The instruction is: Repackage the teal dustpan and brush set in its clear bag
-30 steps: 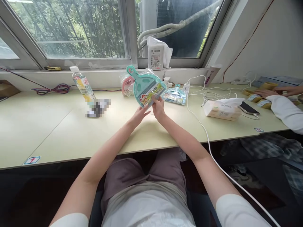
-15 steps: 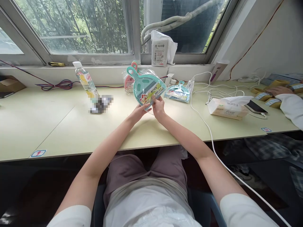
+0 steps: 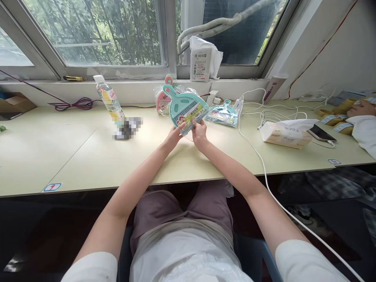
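A teal dustpan set (image 3: 183,102) in clear plastic, with a brush and a printed label, is held tilted above the table, its handle up and to the left. My left hand (image 3: 174,138) grips its lower left edge. The lower right part is pinched by my right hand (image 3: 200,134), thumb on the label. Just behind it, a pink dustpan (image 3: 163,102) in clear wrap leans by the wall. To the right lies a wrapped blue dustpan set (image 3: 223,114).
On the pale table (image 3: 88,156) stand a drink bottle (image 3: 109,98), beside a blurred dark item, and a tissue pack (image 3: 286,133). A phone (image 3: 321,133) lies behind the tissues. A white cable (image 3: 252,149) runs off the front edge. Another person's hand (image 3: 362,108) rests on tape rolls at right.
The view has shifted slightly, so everything sits a little further right. Both hands keep hold of the teal dustpan set, with only a small shift of the fingers.
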Demonstrator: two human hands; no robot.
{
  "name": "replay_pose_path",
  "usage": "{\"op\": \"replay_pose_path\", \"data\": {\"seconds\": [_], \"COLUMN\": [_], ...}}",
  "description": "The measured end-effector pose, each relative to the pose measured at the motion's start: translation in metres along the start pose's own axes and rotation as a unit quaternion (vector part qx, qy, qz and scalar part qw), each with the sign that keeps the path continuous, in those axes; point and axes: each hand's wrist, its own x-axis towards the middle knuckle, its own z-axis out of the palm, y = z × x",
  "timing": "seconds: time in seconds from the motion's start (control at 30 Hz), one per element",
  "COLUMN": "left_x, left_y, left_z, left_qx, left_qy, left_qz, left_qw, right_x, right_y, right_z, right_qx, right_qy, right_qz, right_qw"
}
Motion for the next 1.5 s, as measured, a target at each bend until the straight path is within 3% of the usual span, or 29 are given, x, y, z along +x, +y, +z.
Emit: {"op": "replay_pose_path", "data": {"seconds": [0.13, 0.33, 0.5, 0.63, 0.73, 0.8, 0.87, 0.97, 1.03, 1.1, 1.17, 1.3, 1.5], "left_x": [0.007, 0.010, 0.015, 0.020, 0.021, 0.020, 0.020, 0.021, 0.022, 0.023, 0.023, 0.020, 0.015], "left_y": [-0.001, -0.005, 0.000, 0.014, 0.024, 0.027, 0.027, 0.023, 0.019, 0.017, 0.017, 0.020, 0.027], "left_z": [-0.006, -0.012, -0.017, -0.036, -0.055, -0.065, -0.070, -0.071, -0.070, -0.069, -0.068, -0.067, -0.073], "left_qx": [-0.001, 0.038, 0.045, 0.017, 0.006, -0.009, -0.030, -0.056, -0.061, -0.057, -0.053, -0.043, -0.024], "left_qy": [0.049, 0.094, 0.138, 0.169, 0.181, 0.185, 0.179, 0.160, 0.153, 0.152, 0.156, 0.160, 0.111], "left_qz": [0.036, -0.014, -0.019, -0.031, -0.038, -0.046, -0.059, -0.078, -0.078, -0.071, -0.067, -0.088, -0.131], "left_qw": [0.998, 0.995, 0.989, 0.985, 0.983, 0.982, 0.982, 0.982, 0.983, 0.984, 0.984, 0.982, 0.985], "right_x": [0.000, 0.005, 0.021, 0.033, 0.042, 0.049, 0.054, 0.056, 0.054, 0.052, 0.051, 0.053, 0.053], "right_y": [0.004, 0.014, 0.012, 0.003, -0.004, -0.008, -0.013, -0.019, -0.020, -0.021, -0.021, -0.023, -0.023], "right_z": [-0.001, -0.008, -0.011, -0.016, -0.027, -0.036, -0.044, -0.051, -0.052, -0.052, -0.052, -0.054, -0.050], "right_qx": [-0.012, -0.041, -0.057, -0.101, -0.169, -0.220, -0.296, -0.435, -0.498, -0.525, -0.523, -0.480, -0.365], "right_qy": [0.010, 0.015, -0.024, -0.075, -0.081, -0.058, -0.057, -0.150, -0.214, -0.234, -0.218, -0.199, -0.188], "right_qz": [-0.001, 0.010, 0.067, 0.117, 0.079, 0.014, -0.084, -0.228, -0.271, -0.285, -0.292, -0.286, -0.255], "right_qw": [1.000, 0.999, 0.996, 0.985, 0.979, 0.974, 0.950, 0.858, 0.795, 0.767, 0.771, 0.805, 0.876]}}
